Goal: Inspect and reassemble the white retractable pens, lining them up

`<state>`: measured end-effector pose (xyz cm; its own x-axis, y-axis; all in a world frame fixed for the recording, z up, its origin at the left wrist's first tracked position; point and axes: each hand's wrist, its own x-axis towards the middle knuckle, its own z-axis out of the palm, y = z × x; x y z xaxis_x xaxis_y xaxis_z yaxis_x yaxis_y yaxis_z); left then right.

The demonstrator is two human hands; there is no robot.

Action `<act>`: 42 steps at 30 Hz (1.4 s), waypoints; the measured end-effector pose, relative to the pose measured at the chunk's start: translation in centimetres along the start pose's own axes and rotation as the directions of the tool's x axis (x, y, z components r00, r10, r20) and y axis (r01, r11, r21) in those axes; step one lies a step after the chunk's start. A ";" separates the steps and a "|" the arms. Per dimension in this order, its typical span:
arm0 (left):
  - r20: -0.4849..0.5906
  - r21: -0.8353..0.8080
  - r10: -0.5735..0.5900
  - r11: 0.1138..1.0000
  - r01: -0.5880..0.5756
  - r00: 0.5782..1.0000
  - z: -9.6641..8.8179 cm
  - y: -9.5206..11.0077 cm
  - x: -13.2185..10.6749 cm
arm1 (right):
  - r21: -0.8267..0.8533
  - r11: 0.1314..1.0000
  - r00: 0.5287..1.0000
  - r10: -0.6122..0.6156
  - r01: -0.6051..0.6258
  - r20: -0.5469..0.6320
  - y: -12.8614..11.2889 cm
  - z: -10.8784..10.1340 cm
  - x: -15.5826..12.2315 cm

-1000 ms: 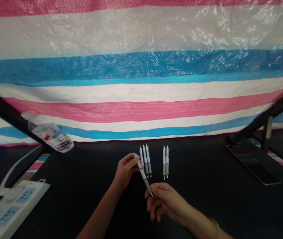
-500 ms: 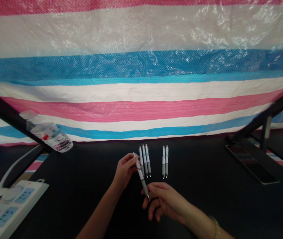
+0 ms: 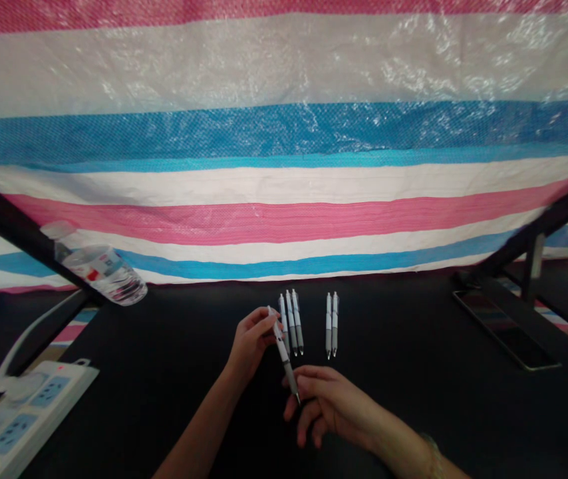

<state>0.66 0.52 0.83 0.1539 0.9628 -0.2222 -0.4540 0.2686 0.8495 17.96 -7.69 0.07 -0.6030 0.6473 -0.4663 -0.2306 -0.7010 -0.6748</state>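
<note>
Lower center: left hand (image 3: 254, 336) pinches pen (image 3: 283, 352) near top; best steady that grip. Right hand (image 3: 336, 401) at tip (image 3: 298, 400), can't tell if gripping.

Narrow gap between pen trio (image 3: 290, 320) and pen pair (image 3: 334, 324), wide toward phone (image 3: 506, 329).

The left hand (image 3: 251, 340) grips a white-and-grey pen (image 3: 284, 354) near its upper end, tip slanting down toward the wearer. The right hand (image 3: 331, 399), fingers loosely curled, is at the tip end; contact cannot be confirmed. Beyond, three similar pens (image 3: 291, 322) lie side by side on the black table (image 3: 394, 346), with a pair of pens (image 3: 335, 326) apart to their right. A phone (image 3: 506, 329) lies far right; a power strip (image 3: 67, 392) sits at left.
</note>
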 end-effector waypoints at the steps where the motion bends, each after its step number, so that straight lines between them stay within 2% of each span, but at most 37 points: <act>1: -0.002 -0.001 0.000 1.000 0.000 1.000 0.0 0.0 0.0 | -0.001 1.000 1.000 0.005 -0.005 0.008 0.0 0.0 0.0; 28: -0.001 -0.018 0.018 1.000 -0.018 1.000 -0.2 0.0 0.1 | -0.016 0.999 0.998 0.034 -0.034 0.048 0.2 0.0 0.0; 32: -0.046 -0.033 0.040 0.999 -0.042 0.998 -0.3 0.1 0.2 | -0.035 0.999 0.999 0.035 -0.034 0.028 0.4 -0.2 0.3; 42: -0.210 -0.123 0.124 0.981 -0.152 0.970 -1.6 1.1 1.0 | -0.085 0.994 0.995 0.072 -0.066 0.066 0.3 0.0 -0.1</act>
<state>-1.10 1.84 0.76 -0.0915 0.9732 -0.2111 -0.5762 0.1212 0.8083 17.98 -7.92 -0.11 -0.6669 0.5741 -0.4750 -0.1246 -0.7144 -0.6885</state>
